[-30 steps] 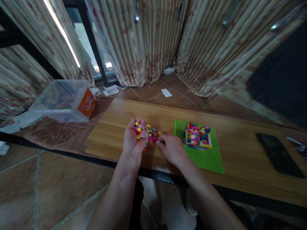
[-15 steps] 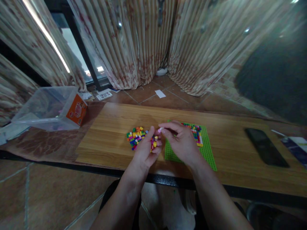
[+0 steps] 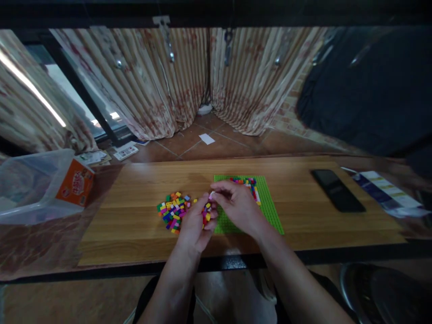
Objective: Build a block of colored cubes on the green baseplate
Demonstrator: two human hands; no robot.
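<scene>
My left hand is cupped around several small toy bricks, yellow, red and purple among them. Between the thumb and forefinger of my right hand is a small pale pink brick, close to the left fingertips. Beneath the right hand lies a green baseplate, with rows of coloured bricks fixed near its far side; the hand hides part of them. Left of my left hand a pile of loose, mixed-colour bricks is spread on the wooden board.
A black phone lies on the board's right side, with a printed packet beyond it. At the left stands a clear plastic bin with an orange label. A white card lies on the tiled floor behind.
The camera view has shifted, so the scene sits further left and a dark bar shows at the top. Both hands stay close together, the right still pinching the pale pink brick.
</scene>
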